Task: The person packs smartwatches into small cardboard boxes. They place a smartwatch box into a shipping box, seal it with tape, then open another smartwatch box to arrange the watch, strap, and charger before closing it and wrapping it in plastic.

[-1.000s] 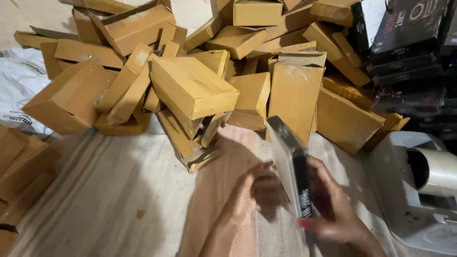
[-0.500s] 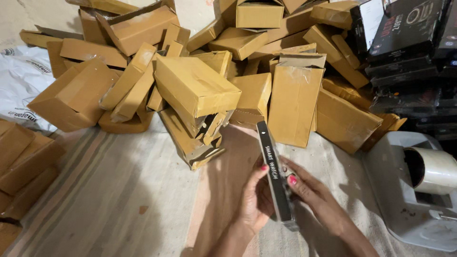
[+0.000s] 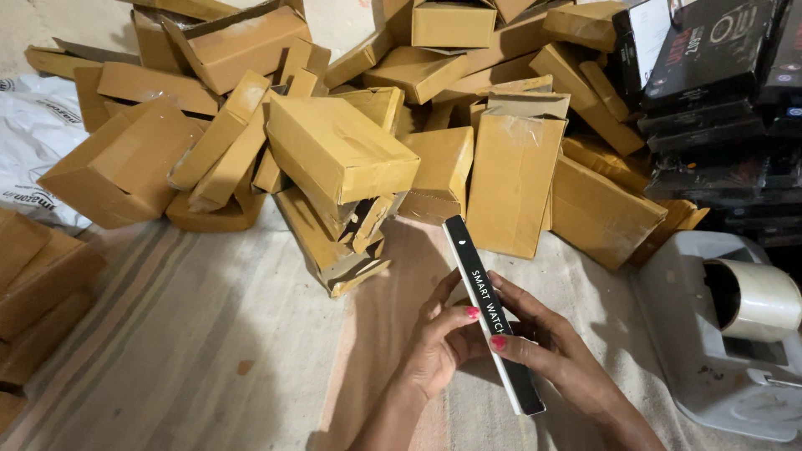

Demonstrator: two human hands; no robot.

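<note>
Between the two hands, low in the middle of the view, a slim black box [image 3: 493,313] stands on its narrow edge with white lettering running along that edge. The left hand [image 3: 439,347] presses its fingers [image 3: 458,317] against one broad face, and the right hand [image 3: 555,351] clamps the other face with its fingers [image 3: 514,342], so both hands are closed on the box and neither is free. It sits above a striped cloth [image 3: 192,334] spread over the floor.

Held only by the fingertips on smooth faces, the box looks likely to slip or twist out and drop onto the cloth if the pinch loosens. Swung forward, its far end could knock the nearest tan carton [image 3: 338,154], which rests tilted on crushed, half-open ones and seems ready to slide.

Beyond it lies a loose heap of brown cardboard cartons [image 3: 468,100], mostly shut, some with clear tape across their flaps, a few with flaps gaping. One taller carton [image 3: 514,179] stands upright just behind the black box. At upper right is a stack of black retail boxes [image 3: 718,92] with pale printing. At right sits a grey tape dispenser [image 3: 727,342] carrying a roll of tape [image 3: 756,299]. At far left lies a white plastic mailer bag [image 3: 33,142] with dark print, and flattened brown cardboard [image 3: 33,284] below it.
</note>
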